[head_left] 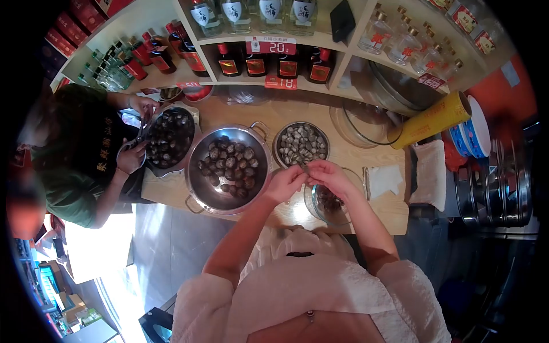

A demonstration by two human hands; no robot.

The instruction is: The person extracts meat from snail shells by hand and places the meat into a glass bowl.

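Note:
My left hand (288, 183) and my right hand (329, 176) meet above the wooden table, fingers pinched together around a small dark piece too tiny to name. Just beyond them is a round metal bowl (277, 150) of pale, greyish shell-like pieces. Beneath my right hand a glass bowl (311, 207) holds dark brown bits, partly covered by the hand. To the left, a large two-handled steel pan (229, 207) contains several dark round snail-like shells (230, 163).
At the left a co-worker (71, 154) holds scissors-like tool over a tray of dark shells (170, 134). A bottle shelf (274, 83) runs behind the table (383, 220). A yellow roll (437, 119), large glass bowl (351, 128) and white paper (384, 180) lie rightward.

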